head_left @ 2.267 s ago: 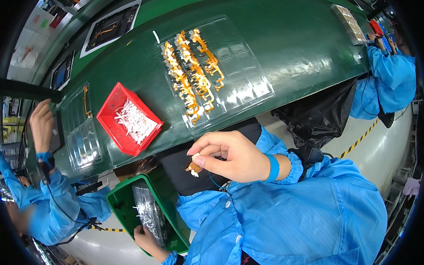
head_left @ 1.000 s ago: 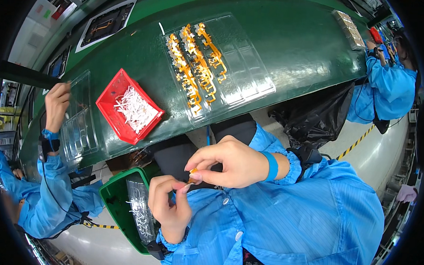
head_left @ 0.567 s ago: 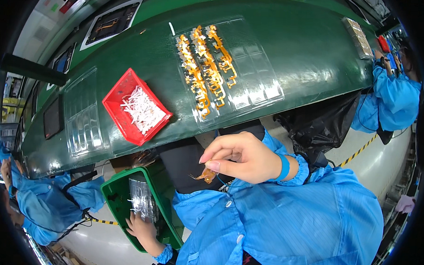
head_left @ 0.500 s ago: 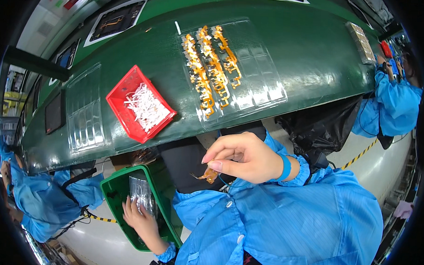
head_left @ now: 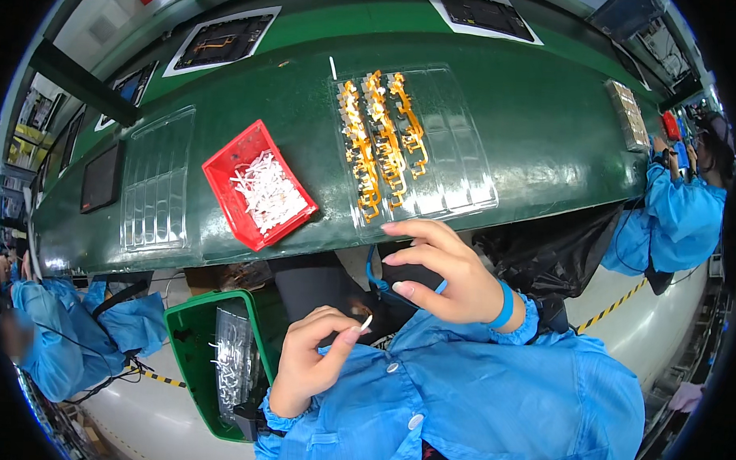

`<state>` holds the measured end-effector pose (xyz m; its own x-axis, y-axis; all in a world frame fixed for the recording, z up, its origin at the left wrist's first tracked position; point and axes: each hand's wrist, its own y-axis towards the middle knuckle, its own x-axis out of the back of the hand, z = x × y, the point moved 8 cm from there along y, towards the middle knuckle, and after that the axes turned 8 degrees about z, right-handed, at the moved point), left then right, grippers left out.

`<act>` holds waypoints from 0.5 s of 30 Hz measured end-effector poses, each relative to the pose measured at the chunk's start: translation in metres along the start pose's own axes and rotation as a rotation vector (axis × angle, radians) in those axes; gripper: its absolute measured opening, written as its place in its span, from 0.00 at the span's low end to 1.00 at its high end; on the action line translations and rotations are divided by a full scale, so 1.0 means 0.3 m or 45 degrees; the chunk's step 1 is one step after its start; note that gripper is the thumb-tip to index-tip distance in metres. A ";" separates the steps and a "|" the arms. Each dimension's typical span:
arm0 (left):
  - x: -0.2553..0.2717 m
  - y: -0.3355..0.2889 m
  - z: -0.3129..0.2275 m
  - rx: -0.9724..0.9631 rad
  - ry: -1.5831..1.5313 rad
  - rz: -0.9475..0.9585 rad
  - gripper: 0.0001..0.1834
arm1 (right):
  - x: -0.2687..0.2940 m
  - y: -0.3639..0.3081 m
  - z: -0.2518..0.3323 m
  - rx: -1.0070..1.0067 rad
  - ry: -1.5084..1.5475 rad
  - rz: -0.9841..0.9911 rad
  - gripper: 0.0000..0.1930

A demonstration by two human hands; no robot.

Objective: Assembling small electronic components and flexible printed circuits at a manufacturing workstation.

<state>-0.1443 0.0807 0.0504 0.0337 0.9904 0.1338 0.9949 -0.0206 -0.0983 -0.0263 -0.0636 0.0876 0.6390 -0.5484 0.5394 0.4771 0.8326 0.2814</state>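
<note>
Pinching a small white strip [head_left: 366,322] between thumb and forefinger, the left hand [head_left: 311,359] sits just above the lap, fingers closed on it. Right hand [head_left: 448,269] hovers beside it at the bench edge, fingers spread and loosely curled, holding nothing visible. Just beyond the right fingertips: clear tray [head_left: 444,151] with three rows of orange flex parts [head_left: 379,141]. Left of that, red bin [head_left: 260,184] full of white strips. Green bin [head_left: 187,345] below the bench by the left wrist. Another person [head_left: 677,208] works far right.
</note>
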 end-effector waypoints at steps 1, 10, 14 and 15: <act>-0.001 0.009 -0.008 0.000 -0.004 0.010 0.02 | -0.002 0.000 -0.009 -0.009 -0.004 -0.005 0.12; -0.018 0.037 -0.055 -0.123 0.023 0.101 0.03 | -0.192 -0.038 -0.033 -0.099 0.973 0.624 0.10; 0.000 0.030 -0.045 -0.130 0.291 -0.067 0.03 | -0.181 -0.029 -0.040 -0.180 0.804 0.462 0.05; 0.011 0.019 -0.067 -0.235 0.411 -0.242 0.05 | -0.188 -0.031 -0.037 -0.180 0.807 0.461 0.05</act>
<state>-0.1366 0.0810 0.0702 -0.1533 0.8858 0.4379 0.9856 0.1051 0.1326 -0.0600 -0.0413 0.0459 0.9762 -0.2168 0.0056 0.2164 0.9753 0.0447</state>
